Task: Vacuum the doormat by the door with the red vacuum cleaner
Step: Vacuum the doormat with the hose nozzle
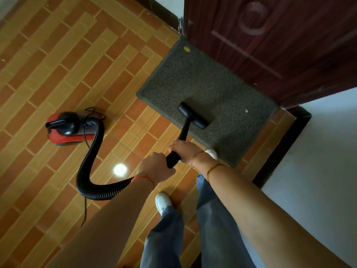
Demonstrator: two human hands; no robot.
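While both hands grip the black wand (184, 132), the floor nozzle (193, 118) sits flat on the doormat (202, 84), just inside its near edge and about midway along it. The left hand (154, 166) is curled round the lower end of the wand where the ribbed hose (90, 167) joins it, and the right hand (184, 151) is wrapped round the tube a little further up, toward the nozzle. The doormat lies against the foot of the dark red door (280, 45), its far edge touching the door and its right corner near the dark skirting by the white wall. A yellow speck (187, 48) shows at the mat's far left corner and a pale speck (246, 111) near its right edge, both well apart from the nozzle. The red vacuum cleaner (71, 128) stands on the tiled floor (58, 64) to the left, well clear of the mat, joined by the looping hose; a thin cord (84, 209) trails from it. The wand looks stiff and light, so two-handed steering suits it, while the hose is soft and will drag the canister if pulled taut. The coarse looped mat looks light enough that it may shift or lift under the nozzle; a white shoe (211, 153) sits at its near edge.
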